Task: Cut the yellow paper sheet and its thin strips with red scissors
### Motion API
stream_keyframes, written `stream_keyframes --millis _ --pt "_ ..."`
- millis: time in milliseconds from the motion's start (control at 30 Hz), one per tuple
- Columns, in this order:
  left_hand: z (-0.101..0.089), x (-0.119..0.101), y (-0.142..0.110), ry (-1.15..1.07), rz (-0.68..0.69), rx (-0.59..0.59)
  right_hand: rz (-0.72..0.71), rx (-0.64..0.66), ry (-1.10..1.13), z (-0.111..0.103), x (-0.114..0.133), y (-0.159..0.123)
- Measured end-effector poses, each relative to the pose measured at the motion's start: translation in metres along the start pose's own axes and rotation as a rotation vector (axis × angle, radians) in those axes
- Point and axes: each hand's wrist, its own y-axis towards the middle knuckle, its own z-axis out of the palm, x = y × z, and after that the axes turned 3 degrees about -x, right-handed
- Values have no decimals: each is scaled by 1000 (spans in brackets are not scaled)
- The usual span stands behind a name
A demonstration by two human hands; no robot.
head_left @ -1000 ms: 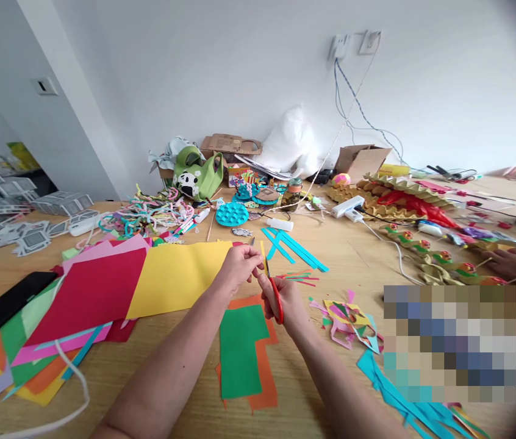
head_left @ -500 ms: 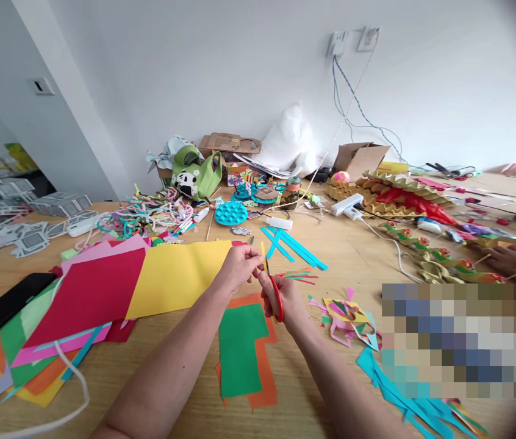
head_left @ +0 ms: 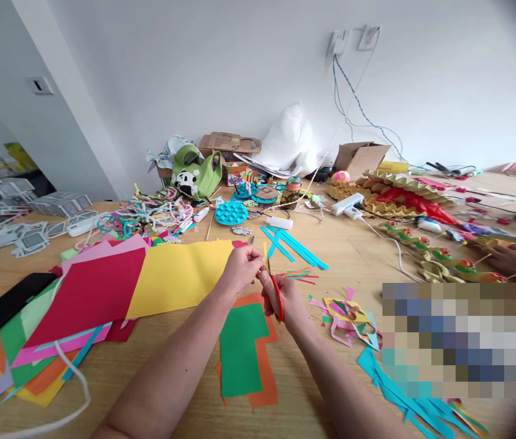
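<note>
My right hand (head_left: 283, 299) is closed around red-handled scissors (head_left: 278, 297), whose blades point up and away from me. Between the fingertips of my left hand (head_left: 245, 262) I pinch a narrow yellow paper strip (head_left: 265, 249), which stands up beside the blades. The two hands almost touch, and my fingers hide part of the strip. Just below them a green paper sheet (head_left: 240, 350) with a notched right side lies on an orange paper sheet (head_left: 268, 372). Beyond my right hand are several thin coloured paper strips (head_left: 301, 275).
Yellow paper (head_left: 180, 274) and red paper (head_left: 91, 292) lie to the left near a black phone (head_left: 6, 305). Blue strips (head_left: 294, 247) lie ahead. Paper scraps (head_left: 347, 317) and blue offcuts (head_left: 404, 390) are on the right. Another person's hand (head_left: 514, 262) rests at far right.
The yellow strip and scissor blades have shifted very slightly to the right and tilt a little differently. Both hands keep their grip in nearly the same place.
</note>
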Motion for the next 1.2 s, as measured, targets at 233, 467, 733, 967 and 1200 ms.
stream_keyframes --millis 233,467,733,967,1200 --pt "0 -4 -2 -5 -16 1 11 5 3 0 1 0" --pt "1 -3 -3 -13 -17 4 0 -22 -2 0 0 -1" --pt "2 -2 -2 0 -15 -4 1 -30 7 1 -1 0" --pt "1 1 -1 -5 -18 4 8 -41 3 1 1 -1" --pt "2 -1 -1 -21 -30 10 -12 -33 9 1 -4 1"
